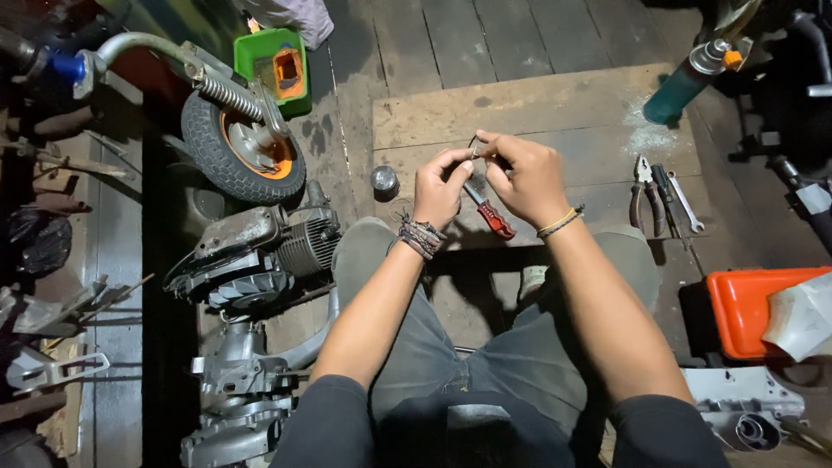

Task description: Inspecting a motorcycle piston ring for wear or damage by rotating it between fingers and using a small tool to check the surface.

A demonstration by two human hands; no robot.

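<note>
Left of the hands, a dismantled scooter engine with finned cylinder lies on the plank floor, a small tyred wheel with an orange hub just beyond it. Under the hands, a pale wooden board. Far right of the hands, an orange plastic tray; nearer, pliers and a spanner lying side by side. Left hand, braided bands at the wrist, and right hand, both with fingers curled and pinched on a small metal part held between them. Below the hands, a red-handled screwdriver. Just left, a small metal cup.
</note>
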